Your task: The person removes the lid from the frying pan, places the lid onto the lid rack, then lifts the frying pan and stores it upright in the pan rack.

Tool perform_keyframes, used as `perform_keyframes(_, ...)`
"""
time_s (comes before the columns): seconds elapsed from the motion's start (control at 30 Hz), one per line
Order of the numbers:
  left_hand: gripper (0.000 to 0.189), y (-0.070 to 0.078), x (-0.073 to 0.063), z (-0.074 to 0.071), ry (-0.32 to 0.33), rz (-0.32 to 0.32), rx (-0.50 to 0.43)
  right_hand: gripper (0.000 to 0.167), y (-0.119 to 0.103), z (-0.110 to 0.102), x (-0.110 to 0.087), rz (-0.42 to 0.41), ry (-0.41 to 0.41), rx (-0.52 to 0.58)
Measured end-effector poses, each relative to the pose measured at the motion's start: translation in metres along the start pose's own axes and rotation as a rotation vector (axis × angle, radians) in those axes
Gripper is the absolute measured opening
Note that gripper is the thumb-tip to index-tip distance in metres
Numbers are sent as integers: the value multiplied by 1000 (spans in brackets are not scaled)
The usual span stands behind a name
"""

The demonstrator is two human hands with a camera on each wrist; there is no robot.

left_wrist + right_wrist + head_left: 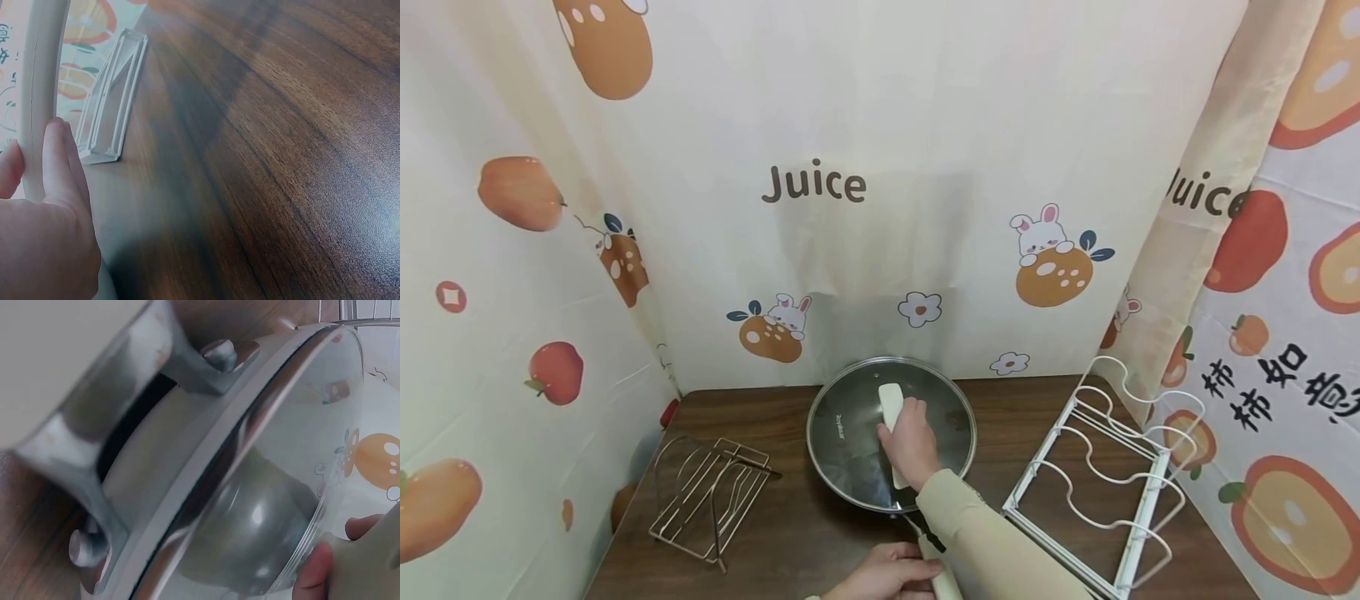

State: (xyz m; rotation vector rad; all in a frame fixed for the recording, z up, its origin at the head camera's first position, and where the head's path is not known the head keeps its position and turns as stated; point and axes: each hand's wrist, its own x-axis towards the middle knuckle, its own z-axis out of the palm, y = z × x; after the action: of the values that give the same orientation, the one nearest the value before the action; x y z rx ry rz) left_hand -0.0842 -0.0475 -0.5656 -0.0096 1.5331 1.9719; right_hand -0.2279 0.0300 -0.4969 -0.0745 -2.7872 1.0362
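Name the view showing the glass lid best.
Head view: nearly the whole glass lid from above, partly covered by the right hand. The right wrist view shows a cropped, close side of it; the left wrist, none.

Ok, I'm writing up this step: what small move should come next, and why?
Probably lift the lid straight up with the right hand: it grips the lid handle, the lid covers the pan, and the left hand holds the pan handle.

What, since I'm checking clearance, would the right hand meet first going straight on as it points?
Probably the cream, fruit-printed fabric backdrop beyond the round glass lid; the right hand points there, but depth is unclear.
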Motion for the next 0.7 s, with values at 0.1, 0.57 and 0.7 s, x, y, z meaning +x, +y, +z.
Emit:
perform_keyframes(0.1, 34, 0, 0, 1, -3, 11, -7, 53, 1, 0, 3, 10, 1, 23)
perform_keyframes(0.57, 33, -1, -1, 2, 23, 9, -25, 50, 3, -3, 4, -1, 11, 81)
perform_keyframes(0.7, 34, -3, 0, 1, 31, 14, -19, 49, 3, -3, 4, -8, 15, 72)
